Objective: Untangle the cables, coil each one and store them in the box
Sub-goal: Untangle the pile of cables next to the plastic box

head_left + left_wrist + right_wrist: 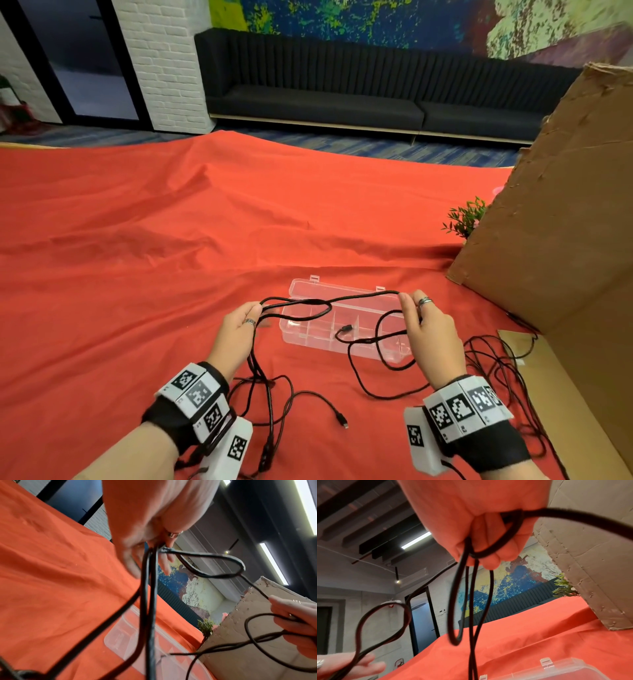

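We're mid-untangle: left hand (239, 325) and right hand (426, 329) each pinch the black cable (329, 301), stretched just above the open clear box (298, 330) (nothing coiled inside yet), so next we need that crossing loop worked free.

No words, brands or numbers can be read in any view. The white wrist bands (197, 397) carry only black-and-white square code markers, and tiny marks beside them are too small to read.
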### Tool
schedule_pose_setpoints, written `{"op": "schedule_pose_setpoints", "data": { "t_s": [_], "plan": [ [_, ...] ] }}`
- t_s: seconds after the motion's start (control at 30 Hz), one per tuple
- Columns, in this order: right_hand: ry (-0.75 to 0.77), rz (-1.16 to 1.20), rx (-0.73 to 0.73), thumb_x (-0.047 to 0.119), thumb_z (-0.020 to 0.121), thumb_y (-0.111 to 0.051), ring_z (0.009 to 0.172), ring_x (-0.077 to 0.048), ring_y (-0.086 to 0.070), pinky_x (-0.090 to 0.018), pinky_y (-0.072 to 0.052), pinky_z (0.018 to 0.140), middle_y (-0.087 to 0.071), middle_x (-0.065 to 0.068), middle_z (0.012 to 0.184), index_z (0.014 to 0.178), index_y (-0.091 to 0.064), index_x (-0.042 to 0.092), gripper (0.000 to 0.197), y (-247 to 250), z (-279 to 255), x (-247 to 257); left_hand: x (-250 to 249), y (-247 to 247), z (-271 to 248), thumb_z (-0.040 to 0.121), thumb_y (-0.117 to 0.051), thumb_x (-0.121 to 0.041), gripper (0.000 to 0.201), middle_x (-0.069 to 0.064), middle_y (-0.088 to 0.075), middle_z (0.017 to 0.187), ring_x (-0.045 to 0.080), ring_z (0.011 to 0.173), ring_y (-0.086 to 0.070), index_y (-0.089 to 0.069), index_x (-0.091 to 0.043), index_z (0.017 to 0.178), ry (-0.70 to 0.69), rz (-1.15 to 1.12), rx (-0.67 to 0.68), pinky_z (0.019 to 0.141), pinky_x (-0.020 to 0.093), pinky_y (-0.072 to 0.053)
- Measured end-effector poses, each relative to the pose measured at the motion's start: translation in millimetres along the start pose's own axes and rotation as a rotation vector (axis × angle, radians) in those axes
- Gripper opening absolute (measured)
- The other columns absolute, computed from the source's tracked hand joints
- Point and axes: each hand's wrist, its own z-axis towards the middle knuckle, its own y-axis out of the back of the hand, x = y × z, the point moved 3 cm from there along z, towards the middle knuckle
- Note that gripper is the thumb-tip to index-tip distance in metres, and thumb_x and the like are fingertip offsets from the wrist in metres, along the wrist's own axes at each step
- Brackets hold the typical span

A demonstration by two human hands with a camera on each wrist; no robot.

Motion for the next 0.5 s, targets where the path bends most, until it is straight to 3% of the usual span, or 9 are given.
{"op": "schedule_pose_setpoints", "data": {
  "t_s": [0.07, 0.13, 0.27, 0.37, 0.43, 0.5],
  "plan": [
    [-0.020, 0.006, -0.055, 0.046, 0.095, -0.033, 0.064, -0.032, -0.046, -0.037, -0.033, 0.056, -0.046, 0.000, 0.055, 0.069, -0.036, 0.030, 0.031, 8.3, 4.3, -3.7, -3.1, 5.1, 4.8, 0.098, -0.042, -0.017, 0.026, 0.013, -0.068, 0.091, 0.021, 0.082, -0.059, -0.065, -0.016, 0.085, -0.038, 0.125, 0.057, 0.079, 0.031, -0.045],
    [-0.045, 0.000, -0.091, 0.046, 0.095, -0.034, 0.067, -0.032, -0.045, -0.036, -0.034, 0.058, -0.049, -0.002, 0.058, 0.075, -0.039, 0.029, 0.027, 15.8, 9.4, -9.1, -7.9, 9.0, 9.4, 0.094, -0.043, -0.028, 0.026, 0.015, -0.070, 0.090, 0.032, 0.081, -0.061, -0.063, -0.017, 0.082, -0.065, 0.201, 0.094, 0.084, 0.042, -0.046],
    [-0.074, -0.030, -0.085, 0.048, 0.095, -0.034, 0.071, -0.034, -0.051, -0.037, -0.037, 0.060, -0.050, -0.003, 0.059, 0.078, -0.043, 0.028, 0.028, 20.1, 16.5, -18.7, -19.1, 10.1, 11.0, 0.099, -0.038, -0.018, 0.027, -0.001, -0.060, 0.069, 0.023, 0.072, -0.052, -0.054, -0.020, 0.077, -0.085, 0.391, 0.112, 0.067, 0.033, -0.037],
    [-0.078, -0.052, -0.082, 0.050, 0.094, -0.034, 0.072, -0.036, -0.054, -0.037, -0.039, 0.061, -0.048, -0.002, 0.058, 0.077, -0.042, 0.027, 0.030, 17.6, 15.3, -22.8, -29.2, 9.8, 8.5, 0.099, -0.037, -0.016, 0.021, 0.003, -0.052, 0.078, 0.026, 0.082, -0.049, -0.055, -0.014, 0.086, -0.175, 0.616, 0.076, 0.066, 0.031, -0.030],
    [-0.069, -0.044, -0.087, 0.050, 0.094, -0.034, 0.071, -0.036, -0.054, -0.037, -0.038, 0.059, -0.046, 0.000, 0.057, 0.075, -0.040, 0.028, 0.030, 17.8, 13.9, -23.3, -31.7, 11.6, 11.8, 0.098, -0.039, -0.014, 0.021, 0.004, -0.046, 0.083, 0.024, 0.079, -0.052, -0.059, -0.009, 0.092, -0.180, 0.592, 0.037, 0.069, 0.023, -0.036],
    [-0.030, -0.017, -0.077, 0.046, 0.095, -0.035, 0.066, -0.034, -0.050, -0.037, -0.036, 0.056, -0.043, 0.002, 0.054, 0.068, -0.036, 0.028, 0.032, 16.9, 12.9, -21.8, -30.0, 12.4, 15.9, 0.098, -0.039, -0.014, 0.022, 0.003, -0.045, 0.075, 0.015, 0.059, -0.055, -0.056, -0.011, 0.085, -0.082, 0.438, 0.047, 0.066, 0.023, -0.048]
  ]
}}
